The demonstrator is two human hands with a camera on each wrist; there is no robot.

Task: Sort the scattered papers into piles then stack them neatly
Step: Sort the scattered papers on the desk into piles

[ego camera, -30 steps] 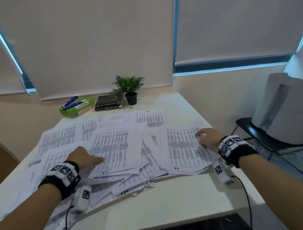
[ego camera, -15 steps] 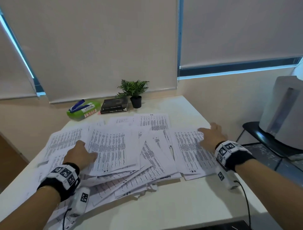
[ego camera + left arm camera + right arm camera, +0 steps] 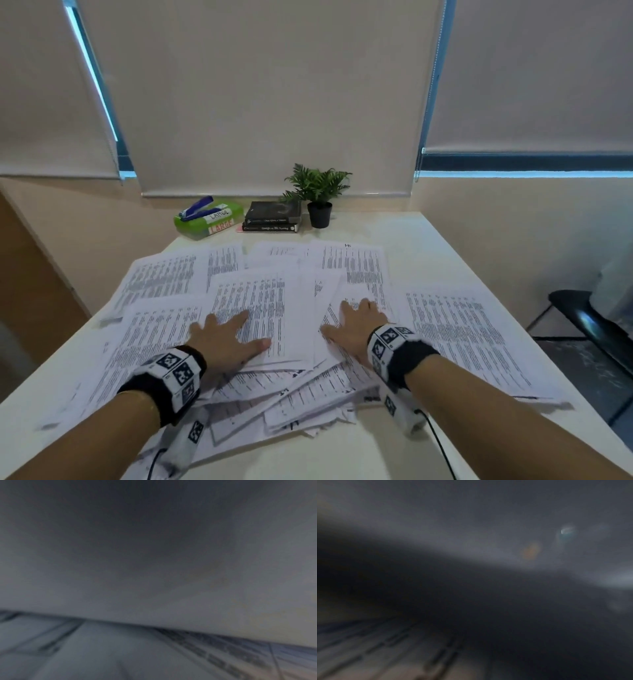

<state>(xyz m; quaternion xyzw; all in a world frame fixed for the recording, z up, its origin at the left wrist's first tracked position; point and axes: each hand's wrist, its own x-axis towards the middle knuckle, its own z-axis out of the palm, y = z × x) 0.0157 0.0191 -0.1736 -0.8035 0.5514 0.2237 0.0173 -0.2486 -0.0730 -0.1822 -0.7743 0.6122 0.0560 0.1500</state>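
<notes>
Carefully, with my left hand [image 3: 226,337] and right hand [image 3: 359,320] spread flat on the scattered white printed paper sheets [image 3: 260,301], I press lightly and draw overlapping pages inward together.

We see bare forearms without sleeves. Each wrist wears a black band [image 3: 161,383] with white square-patterned marker tiles. Under each wrist hangs a white camera block [image 3: 400,407] with one more marker, and a thin black cable [image 3: 442,445] leaves it.

Drawn beige blinds [image 3: 267,96] hang above cream walls [image 3: 513,222] behind the white table [image 3: 428,246].
</notes>
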